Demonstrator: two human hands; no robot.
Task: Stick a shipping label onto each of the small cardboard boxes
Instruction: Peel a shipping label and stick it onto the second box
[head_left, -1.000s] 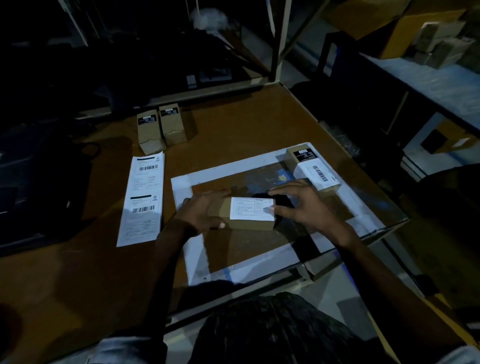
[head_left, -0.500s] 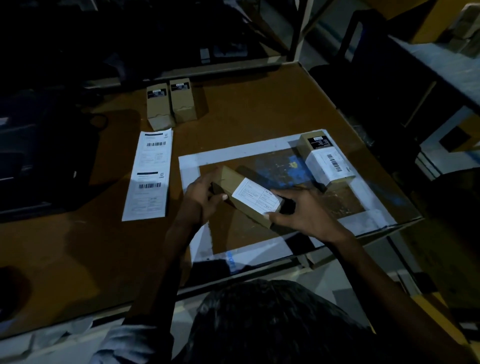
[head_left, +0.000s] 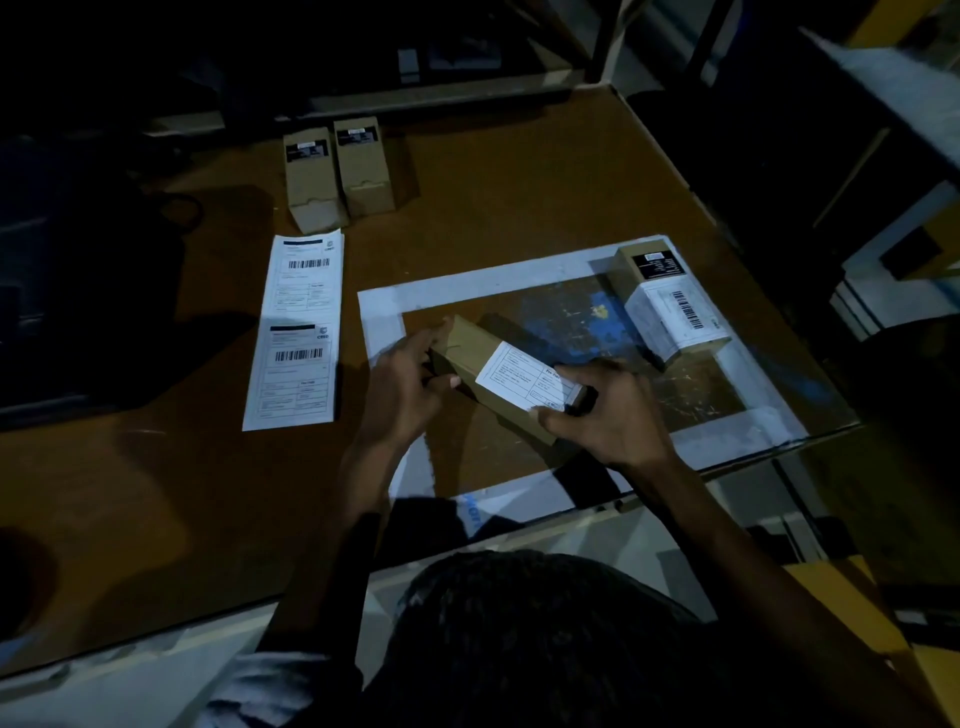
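Now the small box (head_left: 488, 376) is up off the table (head_left: 519, 171), tilted and turned at an angle, where a second ago it lay flat inside the white taped frame (head_left: 483, 283) under both palms. The left hand (head_left: 402, 384) has its fingers closed round the far end of it; the right hand (head_left: 613, 410) grips the near end, thumb and fingers pinching the edge where the white label (head_left: 524, 378) wraps over. So the pressing-down seems finished, and I take this to be the last smoothing of the label's end, or the start of carrying the box away.

To the right, at the frame's corner, a labelled box (head_left: 670, 301) sits on the table, well apart from the hands. At the back two plain boxes (head_left: 337, 171) stand side by side, touching, with no shipping label that I can see. Just in front of them lies a strip of labels (head_left: 298, 332), two of them, untouched.

By that count the job looks about half done: two boxes dressed, two waiting, two labels to match. The light is poor, so the print is unreadable from here.
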